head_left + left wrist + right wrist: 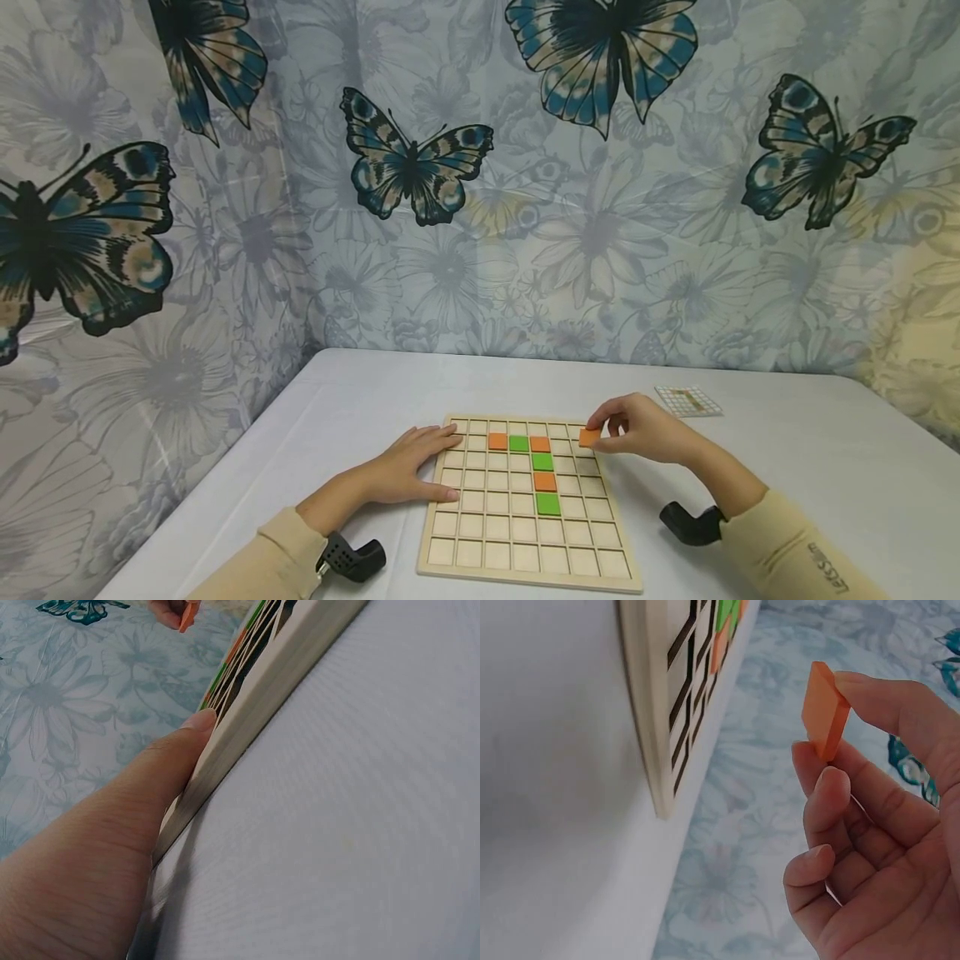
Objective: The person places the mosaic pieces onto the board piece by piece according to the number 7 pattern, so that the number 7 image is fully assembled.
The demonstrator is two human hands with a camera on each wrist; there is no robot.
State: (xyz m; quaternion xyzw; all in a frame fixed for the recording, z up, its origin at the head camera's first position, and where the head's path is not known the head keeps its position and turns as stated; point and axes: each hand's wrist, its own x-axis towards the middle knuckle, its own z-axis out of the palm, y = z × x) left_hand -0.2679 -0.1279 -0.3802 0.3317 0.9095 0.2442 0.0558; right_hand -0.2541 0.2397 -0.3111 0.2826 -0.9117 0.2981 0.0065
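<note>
A pale wooden grid board [525, 582] lies on the white table, its cells divided by thin raised strips. Several orange and green square tiles sit in it: a short row near the far side and a column running toward the near side, such as a green tile [548, 503] and an orange tile [498, 442]. My right hand [637, 429] pinches one more orange tile [825, 711] between thumb and fingers, above the board's far right corner. With fingers spread, my left hand [408, 467] rests on the board's left edge, its thumb [199, 720] lying on the rim.
A small card [687, 401] printed with a coloured grid pattern lies on the table beyond my right hand. The white table [360, 392] ends at a butterfly-patterned cloth backdrop [450, 283]. Black wrist devices [690, 523] are strapped below both sleeves.
</note>
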